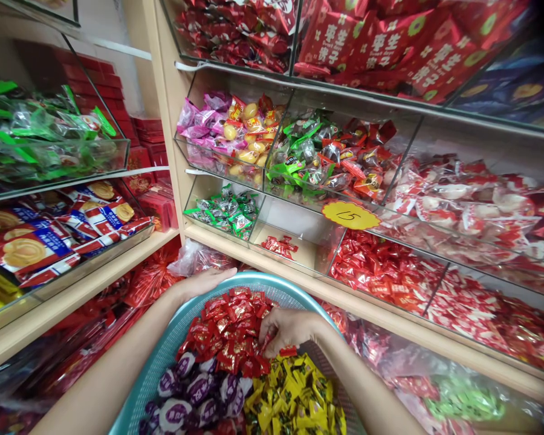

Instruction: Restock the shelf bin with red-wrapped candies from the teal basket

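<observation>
My left hand (204, 282) grips the far rim of the teal basket (163, 356), fingers curled over it. My right hand (286, 329) pinches red-wrapped candies (226, 329) heaped just left of it, with yellow candies (294, 393) below and purple candies (194, 389) beyond.

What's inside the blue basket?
The blue basket holds three heaps of wrapped candies: red candies, purple-and-white candies and yellow candies. The right hand digs into the red ones; the left hand grips the rim. Anything underneath the heaps is covered.
</observation>
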Available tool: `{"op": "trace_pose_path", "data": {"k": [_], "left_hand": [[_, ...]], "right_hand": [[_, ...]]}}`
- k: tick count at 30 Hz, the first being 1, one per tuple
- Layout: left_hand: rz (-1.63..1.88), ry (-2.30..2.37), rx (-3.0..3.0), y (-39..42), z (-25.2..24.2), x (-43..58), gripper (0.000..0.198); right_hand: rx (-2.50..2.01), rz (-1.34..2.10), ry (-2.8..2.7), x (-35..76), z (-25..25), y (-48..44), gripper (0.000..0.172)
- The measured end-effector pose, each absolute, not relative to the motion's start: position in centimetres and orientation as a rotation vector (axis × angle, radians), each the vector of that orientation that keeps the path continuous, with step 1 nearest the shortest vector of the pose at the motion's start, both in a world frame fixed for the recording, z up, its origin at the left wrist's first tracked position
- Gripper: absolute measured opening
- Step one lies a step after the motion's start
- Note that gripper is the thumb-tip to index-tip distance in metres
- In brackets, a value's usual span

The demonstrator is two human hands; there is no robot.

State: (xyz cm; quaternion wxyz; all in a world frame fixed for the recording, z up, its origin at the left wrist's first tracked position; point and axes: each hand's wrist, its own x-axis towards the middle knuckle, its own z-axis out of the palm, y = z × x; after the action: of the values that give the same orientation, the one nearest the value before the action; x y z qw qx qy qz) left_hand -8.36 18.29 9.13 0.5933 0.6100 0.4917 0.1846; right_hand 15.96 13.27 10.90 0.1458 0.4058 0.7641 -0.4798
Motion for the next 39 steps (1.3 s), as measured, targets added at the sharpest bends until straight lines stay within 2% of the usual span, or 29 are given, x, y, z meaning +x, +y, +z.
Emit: {"op": "trace_pose_path", "data": {"k": [8, 15, 25, 28, 32, 35, 39], "left_hand": [[0.43, 1.14, 1.415, 18.0, 9.6, -8.2, 0.063], [0.412, 1.182, 1.418, 18.0, 9.8, -8.0, 0.063], [0.418, 1.162, 1.401, 18.0, 9.8, -8.0, 0.062], [0.412, 1.173, 1.431, 18.1, 9.7, -8.1, 0.063], [0.414, 1.157, 1.424, 18.0, 9.7, -8.1, 0.064], [0.429, 1.167, 1.409, 17.9, 9.9, -8.0, 0.064], [0.414, 1.193, 1.399, 17.8, 10.0, -8.0, 0.065]], "right_hand": [[1.213, -1.197, 2.199, 15.3, 10.2, 13.1, 0.04], [1.181, -1.012, 2.231, 14.6, 9.7, 12.7, 0.026], [1.242, -0.848, 2.282, 14.4, 9.5, 12.5, 0.022], [1.256, -1.001, 2.295, 14.8, 10.0, 12.6, 0.022], [1.292, -1.548, 2.287, 15.8, 10.9, 12.9, 0.028], [1.312, -1.856, 2.343, 16.4, 11.4, 13.2, 0.026], [1.204, -1.889, 2.416, 17.0, 11.5, 13.5, 0.025]]}}
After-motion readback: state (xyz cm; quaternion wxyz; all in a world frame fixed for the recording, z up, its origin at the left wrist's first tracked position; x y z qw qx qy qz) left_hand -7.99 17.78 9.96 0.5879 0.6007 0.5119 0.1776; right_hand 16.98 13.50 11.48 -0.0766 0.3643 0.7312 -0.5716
